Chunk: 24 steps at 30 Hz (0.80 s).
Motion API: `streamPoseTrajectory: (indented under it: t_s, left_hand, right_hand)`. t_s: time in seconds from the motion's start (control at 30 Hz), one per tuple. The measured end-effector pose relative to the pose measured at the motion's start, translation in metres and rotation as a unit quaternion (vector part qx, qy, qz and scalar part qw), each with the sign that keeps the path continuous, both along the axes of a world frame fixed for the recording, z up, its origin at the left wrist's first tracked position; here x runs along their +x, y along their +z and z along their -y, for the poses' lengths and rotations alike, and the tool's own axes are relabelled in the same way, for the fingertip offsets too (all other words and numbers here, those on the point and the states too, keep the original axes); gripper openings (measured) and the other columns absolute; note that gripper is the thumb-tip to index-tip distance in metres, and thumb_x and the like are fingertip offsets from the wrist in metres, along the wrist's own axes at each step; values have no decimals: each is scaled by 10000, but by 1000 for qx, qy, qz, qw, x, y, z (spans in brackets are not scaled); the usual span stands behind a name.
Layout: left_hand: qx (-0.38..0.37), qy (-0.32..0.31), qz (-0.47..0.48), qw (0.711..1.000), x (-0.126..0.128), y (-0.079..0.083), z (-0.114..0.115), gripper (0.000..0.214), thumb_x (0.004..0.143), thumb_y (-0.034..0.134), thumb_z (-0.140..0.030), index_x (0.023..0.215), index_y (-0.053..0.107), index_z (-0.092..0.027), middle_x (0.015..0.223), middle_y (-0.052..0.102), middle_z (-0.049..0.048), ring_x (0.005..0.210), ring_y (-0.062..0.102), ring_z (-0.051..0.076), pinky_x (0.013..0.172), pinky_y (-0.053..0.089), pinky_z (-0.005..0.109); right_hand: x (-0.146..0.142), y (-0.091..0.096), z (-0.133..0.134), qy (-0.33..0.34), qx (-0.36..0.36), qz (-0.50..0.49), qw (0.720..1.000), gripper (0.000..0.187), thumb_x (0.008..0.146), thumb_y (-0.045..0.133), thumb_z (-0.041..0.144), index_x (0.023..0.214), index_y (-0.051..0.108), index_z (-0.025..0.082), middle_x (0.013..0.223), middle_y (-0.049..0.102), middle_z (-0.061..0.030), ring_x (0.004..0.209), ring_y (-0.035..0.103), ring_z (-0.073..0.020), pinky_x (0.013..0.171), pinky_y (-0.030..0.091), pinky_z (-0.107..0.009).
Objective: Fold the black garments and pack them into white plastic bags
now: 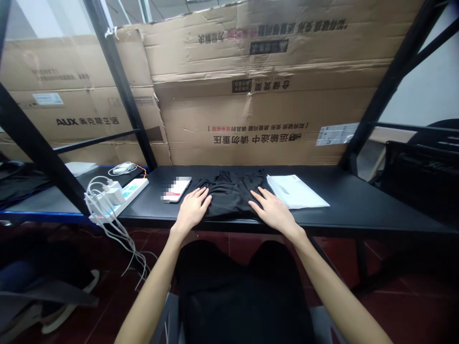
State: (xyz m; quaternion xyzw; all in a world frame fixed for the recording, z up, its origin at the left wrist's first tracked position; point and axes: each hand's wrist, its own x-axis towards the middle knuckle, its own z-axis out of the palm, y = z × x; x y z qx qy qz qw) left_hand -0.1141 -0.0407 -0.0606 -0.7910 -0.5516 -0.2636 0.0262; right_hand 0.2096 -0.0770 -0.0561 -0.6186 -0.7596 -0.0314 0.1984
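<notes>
A black garment (233,193) lies rumpled on the black table in front of me, its near edge close to the table's front edge. My left hand (192,206) rests on its left side, fingers stretched out and holding nothing. On the right side of the cloth lies my right hand (273,210), palm down with the fingers spread. Just left of my left hand is a phone (176,189), its screen blurred out. A flat white plastic bag (297,192) lies beside the garment, near my right hand.
At the left of the black table (373,200) sits a white power strip (134,193) with several chargers, their white cables (129,248) hanging over the edge. Cardboard sheets (251,105) wall off the back between black metal posts (124,86). Another person's foot (68,310) shows at lower left.
</notes>
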Motion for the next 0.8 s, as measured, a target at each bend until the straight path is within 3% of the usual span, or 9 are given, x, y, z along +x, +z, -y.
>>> streamPoseTrajectory:
  t_s: [0.8]
  left_hand:
    - [8,1,-2,1000,1,0,1,530,1172,383,-475,1564,653,-241,1653,602,54,1581,510,287,1339,384,486]
  right_hand:
    - [0,-1,0,1,4,1,1000,654,1145,384,563,1659,561,201,1751,462,-149,1611,448,-373,1296,402,-547]
